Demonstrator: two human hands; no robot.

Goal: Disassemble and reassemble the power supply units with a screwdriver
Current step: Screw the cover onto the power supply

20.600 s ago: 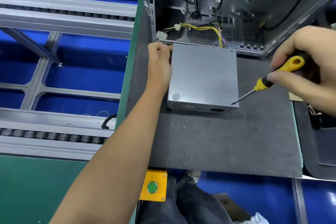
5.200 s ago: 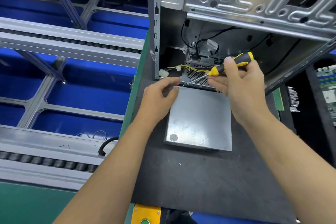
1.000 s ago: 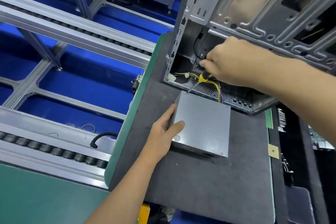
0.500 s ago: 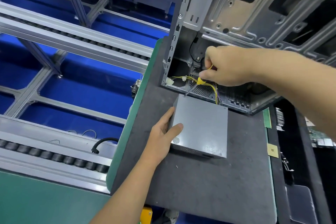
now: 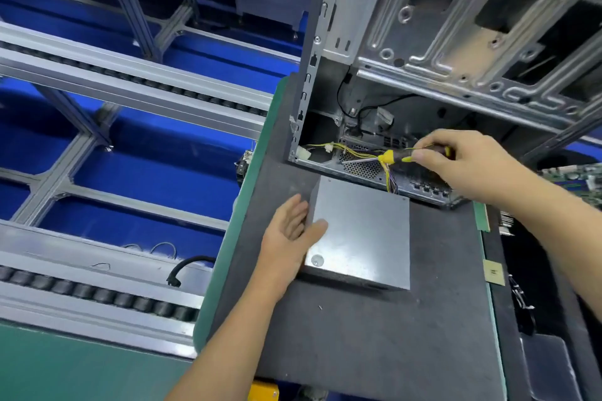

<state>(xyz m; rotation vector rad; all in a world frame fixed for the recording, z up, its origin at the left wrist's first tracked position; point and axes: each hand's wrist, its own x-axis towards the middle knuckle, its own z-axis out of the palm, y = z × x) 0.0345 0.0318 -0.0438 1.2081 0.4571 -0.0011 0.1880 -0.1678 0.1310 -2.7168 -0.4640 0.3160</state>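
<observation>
- Head view: right hand (image 5: 469,166) pinches the yellow-and-black-handled screwdriver (image 5: 395,156) at one o'clock; its tip could snag the yellow wire bundle (image 5: 355,150).
- Left hand (image 5: 290,238), fingers straight, braces the grey metal power supply box (image 5: 361,231); it could slide.

- An electronics assembly-line workstation in a factory.
- Long grey aluminium roller conveyor rails (image 5: 123,81) run beside the bench.
- A dark grey anti-static mat (image 5: 374,335) covers the green-edged bench.
- A bare silver steel computer chassis (image 5: 456,42) stands open.
</observation>
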